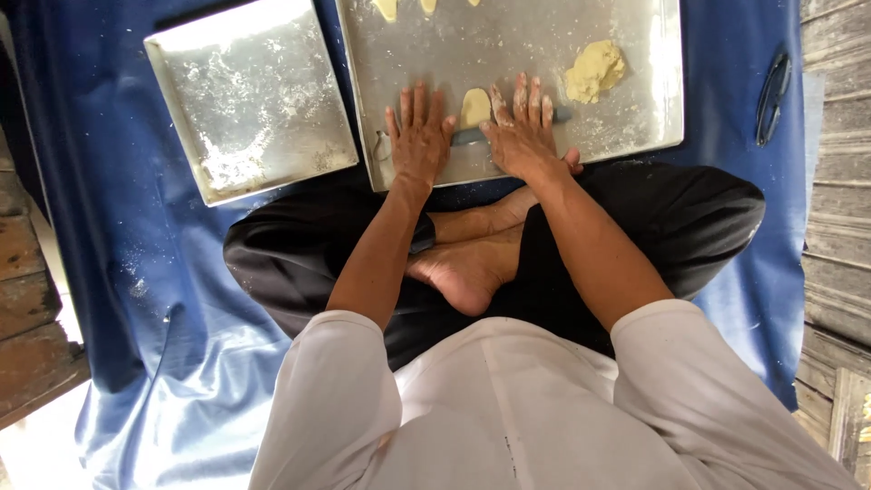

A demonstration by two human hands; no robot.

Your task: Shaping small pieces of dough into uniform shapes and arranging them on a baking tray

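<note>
A grey rolling pin [472,135] lies across a floured metal tray [635,136], at the near edge of a small flattened dough piece [474,106]. The left hand [419,136] and right hand [522,132] press flat on it, fingers spread. Blue sheeting [136,299] covers the plank floor [839,181].

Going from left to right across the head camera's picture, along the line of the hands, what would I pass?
Empty floured metal tray → left hand → flattened dough piece → right hand → lump of dough → dark looped object on the blue cloth.
</note>
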